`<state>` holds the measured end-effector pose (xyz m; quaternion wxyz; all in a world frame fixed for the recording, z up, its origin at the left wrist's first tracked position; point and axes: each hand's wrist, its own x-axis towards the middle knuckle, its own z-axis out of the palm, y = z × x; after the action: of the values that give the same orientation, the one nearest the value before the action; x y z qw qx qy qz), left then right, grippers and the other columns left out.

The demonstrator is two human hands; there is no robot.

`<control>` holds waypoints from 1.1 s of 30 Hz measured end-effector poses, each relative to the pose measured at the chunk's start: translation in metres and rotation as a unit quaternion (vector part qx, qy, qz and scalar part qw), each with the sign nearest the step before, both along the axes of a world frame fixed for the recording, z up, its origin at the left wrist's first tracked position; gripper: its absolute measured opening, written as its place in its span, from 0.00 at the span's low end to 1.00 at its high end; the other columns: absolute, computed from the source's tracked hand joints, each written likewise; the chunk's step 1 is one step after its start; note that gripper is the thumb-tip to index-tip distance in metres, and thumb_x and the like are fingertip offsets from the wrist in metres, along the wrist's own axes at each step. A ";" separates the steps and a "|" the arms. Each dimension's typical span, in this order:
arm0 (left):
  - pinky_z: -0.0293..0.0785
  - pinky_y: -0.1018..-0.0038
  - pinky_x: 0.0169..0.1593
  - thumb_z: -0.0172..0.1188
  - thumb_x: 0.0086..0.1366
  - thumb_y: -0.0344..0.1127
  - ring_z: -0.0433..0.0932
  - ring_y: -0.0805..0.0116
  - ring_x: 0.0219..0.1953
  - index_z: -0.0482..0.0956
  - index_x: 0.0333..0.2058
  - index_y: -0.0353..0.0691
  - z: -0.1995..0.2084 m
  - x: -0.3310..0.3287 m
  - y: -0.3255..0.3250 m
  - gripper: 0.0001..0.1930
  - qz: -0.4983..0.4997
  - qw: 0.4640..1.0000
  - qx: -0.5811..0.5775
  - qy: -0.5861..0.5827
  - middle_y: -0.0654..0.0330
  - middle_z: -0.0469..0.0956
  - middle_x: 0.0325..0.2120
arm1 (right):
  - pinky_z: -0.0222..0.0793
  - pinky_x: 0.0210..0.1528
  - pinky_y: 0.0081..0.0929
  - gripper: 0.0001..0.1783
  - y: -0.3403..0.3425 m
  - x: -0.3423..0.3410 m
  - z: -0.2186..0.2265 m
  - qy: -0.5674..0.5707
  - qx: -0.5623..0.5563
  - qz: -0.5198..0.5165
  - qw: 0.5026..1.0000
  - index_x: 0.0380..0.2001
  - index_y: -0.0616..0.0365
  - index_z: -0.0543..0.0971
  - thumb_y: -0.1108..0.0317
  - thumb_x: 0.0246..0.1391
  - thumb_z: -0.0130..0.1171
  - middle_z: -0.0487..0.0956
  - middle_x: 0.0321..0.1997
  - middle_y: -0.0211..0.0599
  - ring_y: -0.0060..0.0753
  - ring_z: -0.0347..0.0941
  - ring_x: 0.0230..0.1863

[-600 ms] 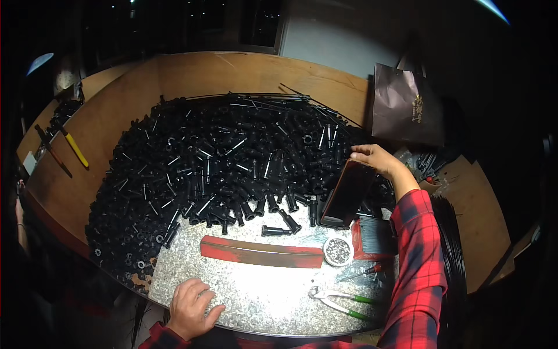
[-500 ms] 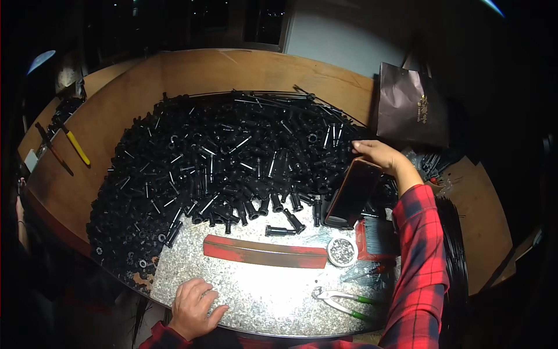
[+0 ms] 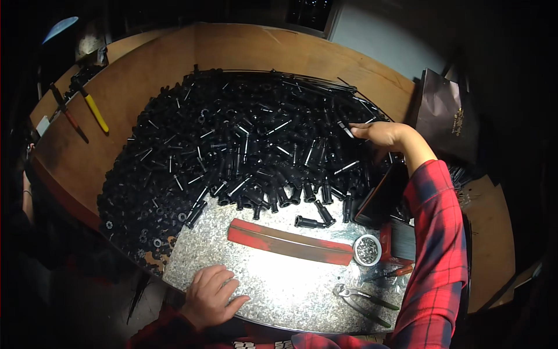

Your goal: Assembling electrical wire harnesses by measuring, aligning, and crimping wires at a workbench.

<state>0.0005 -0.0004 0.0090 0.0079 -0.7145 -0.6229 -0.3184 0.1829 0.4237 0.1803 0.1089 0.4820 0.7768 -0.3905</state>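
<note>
Heaped black parts point(image 3: 261, 145) lie just left of the right grip point(image 3: 383, 134).

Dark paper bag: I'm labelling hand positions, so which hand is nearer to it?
Right. The right hand is left of the bag, by the black parts; the left hand is at the near edge of the tabletop, much farther away.

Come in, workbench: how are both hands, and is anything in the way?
Left hand resting on grey speckled tabletop. Right hand at heap of black tubular parts, grip unclear. Dark flat rectangular slab tilted nearby, possibly in the way.
</note>
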 end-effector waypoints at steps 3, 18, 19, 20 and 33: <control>0.70 0.62 0.47 0.71 0.46 0.39 0.73 0.53 0.44 0.77 0.33 0.38 0.000 0.000 -0.003 0.18 0.004 1.000 -0.005 -0.004 0.56 0.74 0.37 | 0.76 0.48 0.48 0.34 -0.022 -0.043 -0.013 -0.041 0.039 0.050 0.997 0.69 0.44 0.49 0.46 0.65 0.41 0.46 0.74 0.43 0.53 0.49 0.70; 0.69 0.64 0.48 0.70 0.48 0.37 0.73 0.55 0.44 0.77 0.33 0.38 0.001 -0.001 -0.006 0.15 0.002 0.999 0.033 -0.001 0.56 0.74 0.35 | 0.71 0.46 0.39 0.15 -0.144 0.023 -0.023 0.131 0.396 0.285 0.863 0.45 0.66 0.75 0.70 0.55 0.57 0.76 0.40 0.52 0.56 0.73 0.43; 0.68 0.64 0.48 0.70 0.49 0.36 0.73 0.55 0.44 0.77 0.33 0.38 -0.001 -0.001 -0.005 0.15 -0.002 0.999 0.042 -0.001 0.56 0.74 0.35 | 0.72 0.41 0.38 0.15 -0.161 0.035 -0.028 0.146 0.399 0.305 0.852 0.44 0.67 0.75 0.72 0.53 0.59 0.76 0.37 0.51 0.54 0.74 0.39; 0.68 0.64 0.48 0.69 0.49 0.36 0.73 0.55 0.43 0.77 0.33 0.38 -0.003 -0.001 -0.006 0.14 -0.004 0.999 0.044 0.001 0.56 0.74 0.35 | 0.72 0.37 0.38 0.13 -0.185 0.046 -0.027 0.118 0.393 0.304 0.860 0.41 0.67 0.76 0.74 0.51 0.60 0.74 0.33 0.48 0.51 0.74 0.35; 0.68 0.63 0.46 0.65 0.53 0.35 0.73 0.53 0.40 0.76 0.31 0.37 -0.017 0.003 -0.006 0.11 -0.007 0.995 0.096 0.018 0.54 0.75 0.34 | 0.70 0.35 0.44 0.05 -0.304 0.268 -0.068 -0.055 0.451 -0.013 0.891 0.27 0.64 0.76 0.78 0.42 0.57 0.76 0.31 0.50 0.56 0.74 0.35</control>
<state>0.0034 -0.0065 -0.0081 0.0852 -0.7206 -0.5840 -0.3638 0.4506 0.1196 0.1122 -0.0825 0.5102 0.8556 0.0277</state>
